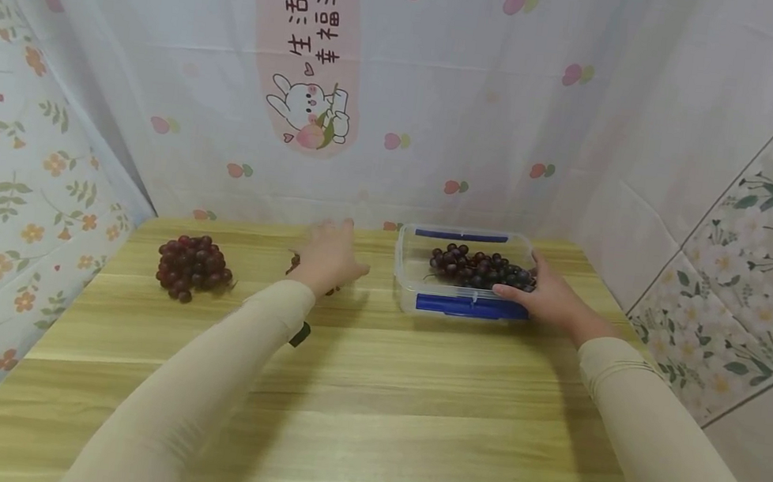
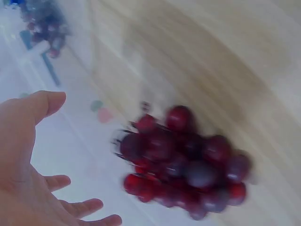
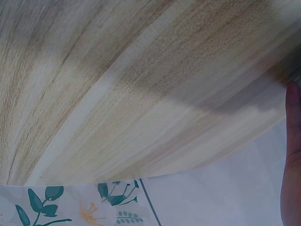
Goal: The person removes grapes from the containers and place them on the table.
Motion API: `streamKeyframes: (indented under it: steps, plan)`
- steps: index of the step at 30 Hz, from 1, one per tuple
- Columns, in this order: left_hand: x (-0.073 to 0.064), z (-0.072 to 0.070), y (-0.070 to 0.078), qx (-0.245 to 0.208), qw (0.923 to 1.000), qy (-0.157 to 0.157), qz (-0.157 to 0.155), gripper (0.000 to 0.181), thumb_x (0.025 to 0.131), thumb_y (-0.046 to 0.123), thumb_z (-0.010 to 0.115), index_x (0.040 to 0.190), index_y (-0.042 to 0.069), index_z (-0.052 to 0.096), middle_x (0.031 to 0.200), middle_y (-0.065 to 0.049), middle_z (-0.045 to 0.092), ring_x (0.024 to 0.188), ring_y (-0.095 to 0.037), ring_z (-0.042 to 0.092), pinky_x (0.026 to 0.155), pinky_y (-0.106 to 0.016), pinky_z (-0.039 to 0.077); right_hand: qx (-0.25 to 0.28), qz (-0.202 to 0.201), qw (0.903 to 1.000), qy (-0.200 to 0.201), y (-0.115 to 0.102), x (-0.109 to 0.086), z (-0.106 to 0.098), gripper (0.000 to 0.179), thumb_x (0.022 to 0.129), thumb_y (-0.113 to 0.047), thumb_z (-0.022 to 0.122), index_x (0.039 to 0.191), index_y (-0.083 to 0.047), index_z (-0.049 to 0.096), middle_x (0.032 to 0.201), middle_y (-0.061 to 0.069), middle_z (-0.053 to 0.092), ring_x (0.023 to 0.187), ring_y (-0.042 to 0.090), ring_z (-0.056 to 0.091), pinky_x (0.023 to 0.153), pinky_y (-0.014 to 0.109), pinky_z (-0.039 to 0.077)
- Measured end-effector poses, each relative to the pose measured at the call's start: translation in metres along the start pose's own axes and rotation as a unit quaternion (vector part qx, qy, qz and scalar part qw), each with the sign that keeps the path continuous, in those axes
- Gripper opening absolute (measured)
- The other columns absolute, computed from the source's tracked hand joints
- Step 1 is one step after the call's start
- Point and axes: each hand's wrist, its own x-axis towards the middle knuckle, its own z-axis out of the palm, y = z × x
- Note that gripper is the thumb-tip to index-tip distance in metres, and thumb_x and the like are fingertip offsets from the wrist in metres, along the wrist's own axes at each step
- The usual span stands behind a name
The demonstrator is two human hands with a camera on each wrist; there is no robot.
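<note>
My left hand [image 1: 330, 258] hovers over the middle of the table, fingers spread, holding nothing. Beneath it, small dark red bits [image 1: 294, 262] show, mostly hidden by the hand. In the left wrist view a bunch of red grapes [image 2: 183, 165] lies beside the left hand [image 2: 37, 165], apart from its fingertips. On the right my right hand [image 1: 555, 300] grips the end of a clear plastic container [image 1: 398, 290] with blue clips, thumb over the rim. Dark grapes [image 1: 476, 267] lie inside it. The right wrist view catches only an edge of the right hand [image 3: 292, 155].
Another bunch of dark red grapes [image 1: 192, 266] sits at the left of the wooden table [image 1: 365, 429]. A printed curtain [image 1: 408, 116] hangs along the back edge, with patterned cloths on both sides.
</note>
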Motion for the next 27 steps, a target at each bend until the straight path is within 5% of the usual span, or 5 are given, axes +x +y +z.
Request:
streamKeyframes:
  steps: [9, 27]
  plan:
    - [-0.001, -0.007, 0.052, 0.008, 0.9968, 0.015, 0.077, 0.077, 0.097, 0.045, 0.072, 0.159, 0.012, 0.039, 0.155, -0.021, 0.043, 0.148, -0.041, 0.039, 0.113, -0.077, 0.041, 0.006, 0.001, 1.0000, -0.002, -0.001, 0.001, 0.000, 0.132, 0.092, -0.078, 0.063, 0.168, -0.006, -0.018, 0.172, 0.037, 0.014, 0.158, 0.059, 0.020, 0.125, 0.073, 0.023]
    - [-0.013, 0.013, 0.158, 0.023, 0.9808, -0.012, 0.194, 0.067, 0.110, 0.046, 0.054, 0.166, 0.015, 0.035, 0.167, -0.013, 0.042, 0.156, -0.033, 0.039, 0.121, -0.052, 0.046, 0.008, -0.006, 1.0000, 0.002, 0.003, 0.002, -0.001, 0.129, 0.094, -0.069, 0.067, 0.169, -0.006, -0.017, 0.171, 0.038, 0.019, 0.156, 0.059, 0.025, 0.123, 0.074, 0.028]
